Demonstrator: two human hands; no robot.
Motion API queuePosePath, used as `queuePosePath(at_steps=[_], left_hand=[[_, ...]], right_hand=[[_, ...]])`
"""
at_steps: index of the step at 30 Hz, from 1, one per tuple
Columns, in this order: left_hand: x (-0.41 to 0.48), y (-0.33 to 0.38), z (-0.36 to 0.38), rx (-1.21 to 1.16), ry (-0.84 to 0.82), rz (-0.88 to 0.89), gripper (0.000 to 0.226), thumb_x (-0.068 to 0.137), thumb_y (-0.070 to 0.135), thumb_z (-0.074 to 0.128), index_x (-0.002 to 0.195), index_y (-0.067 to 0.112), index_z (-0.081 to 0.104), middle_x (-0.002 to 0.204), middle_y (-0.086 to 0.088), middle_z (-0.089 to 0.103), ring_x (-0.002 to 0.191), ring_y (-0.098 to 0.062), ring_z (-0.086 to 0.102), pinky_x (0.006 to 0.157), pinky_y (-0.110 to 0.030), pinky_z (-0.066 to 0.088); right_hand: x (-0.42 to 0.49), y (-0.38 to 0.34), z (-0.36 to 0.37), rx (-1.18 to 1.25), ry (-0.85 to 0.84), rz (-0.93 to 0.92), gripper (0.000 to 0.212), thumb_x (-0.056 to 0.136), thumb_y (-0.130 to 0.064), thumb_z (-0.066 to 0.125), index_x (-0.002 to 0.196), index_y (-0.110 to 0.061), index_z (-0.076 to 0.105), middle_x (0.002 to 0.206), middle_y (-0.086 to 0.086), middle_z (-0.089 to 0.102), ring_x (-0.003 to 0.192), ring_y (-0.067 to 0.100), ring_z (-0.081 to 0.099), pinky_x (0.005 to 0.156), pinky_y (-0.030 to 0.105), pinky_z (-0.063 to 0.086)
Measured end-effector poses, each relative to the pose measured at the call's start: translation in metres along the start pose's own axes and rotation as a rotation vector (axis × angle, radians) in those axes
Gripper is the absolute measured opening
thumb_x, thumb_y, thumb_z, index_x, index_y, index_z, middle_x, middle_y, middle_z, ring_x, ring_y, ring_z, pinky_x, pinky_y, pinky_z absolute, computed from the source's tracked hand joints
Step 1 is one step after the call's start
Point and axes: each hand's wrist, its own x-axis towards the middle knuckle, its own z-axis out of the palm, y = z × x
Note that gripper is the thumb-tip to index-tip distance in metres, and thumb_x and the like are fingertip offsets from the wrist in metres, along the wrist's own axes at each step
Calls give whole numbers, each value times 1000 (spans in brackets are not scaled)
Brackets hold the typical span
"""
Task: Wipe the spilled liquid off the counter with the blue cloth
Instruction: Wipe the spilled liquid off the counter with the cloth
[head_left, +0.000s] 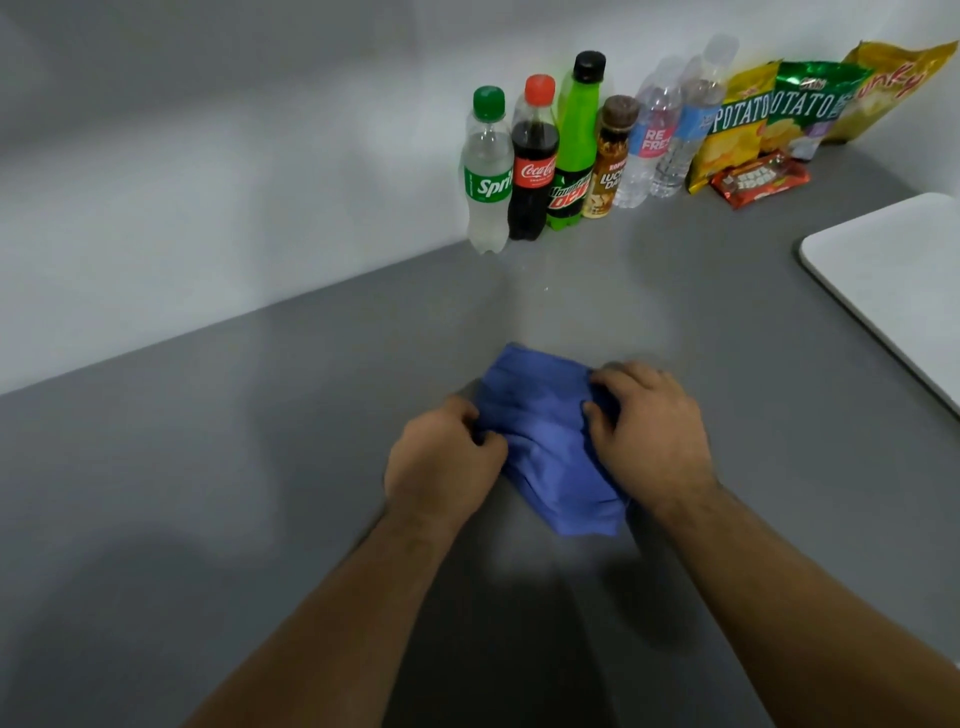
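Blue cloth (545, 447) lies bunched on the grey counter (260, 441), in the middle of the head view, with both of the person's bare hands on it. The left hand (444, 460) sits at the cloth's left edge, its fingers curled inward and pinching a fold of the fabric against the thumb. The right hand (649, 431) rests on the cloth's right side, knuckles up, fingertips pressed down into the fabric and gathering it, so that it too is clenched on the cloth. Between the two hands the fabric is creased into ridges; its far corner sticks out beyond the fingers toward the wall, and its near corner pokes out below the right wrist, flat on the counter.

Farther back on the counter, between the cloth and the bottles, a few tiny bright droplets (545, 287) glint on the grey surface, apart from the cloth.

Against the white wall stands a row of upright bottles, touching or nearly so: a Sprite bottle (487, 171), a Coca-Cola bottle (535, 161), a Mountain Dew bottle (574, 145), a small brown-capped bottle (610, 156), and two clear water bottles (670, 124). To their right lean a yellow potato chip bag (732, 130), a green potato chip bag (810, 101) and a larger yellow snack bag (888, 88), with a red wrapped snack (758, 179) lying in front of them. A white board (893, 280) lies at the right edge of the counter, well apart from the hands.
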Motion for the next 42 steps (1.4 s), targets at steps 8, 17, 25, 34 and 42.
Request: queuePosePath(at_steps=[8,17,25,34,42], left_hand=[[30,22,-15,126,-73,-28,36,81,58,60,79,22,66,73,1,68,69,-22,65,55,-28,43],[13,19,4,55,-123,-47,15,84,30,66,75,19,58,80,-5,68,76,-29,66,62,-31,45],[37,-24,-15,-83,291,117,9,87,26,66,94,26,61,78,3,63,74,-24,61,66,-36,50],[103,-15,-18,-565,290,200,16,86,21,47,93,25,61,81,0,64,66,-7,56,67,-32,49],[111,-12,-13,-313,258,254,30,88,30,46,112,20,63,108,-6,64,106,-30,59,95,-55,51]], right_hand=[[17,-11,9,-50,112,-63,15,93,-22,65,107,-22,72,108,0,68,97,27,59,80,39,45],[39,-20,16,-133,81,-188,18,92,-13,66,104,-22,76,103,1,72,96,30,66,104,44,37],[-11,-36,32,-184,-207,-196,67,100,-69,22,159,-39,31,171,-2,18,158,26,13,126,58,2],[57,-81,68,-146,-309,-386,78,95,-68,26,163,-31,18,173,-3,9,158,27,-7,126,54,-6],[132,-53,72,-167,-247,-367,63,101,-45,23,163,-30,24,171,-2,19,158,25,9,126,47,-3]])
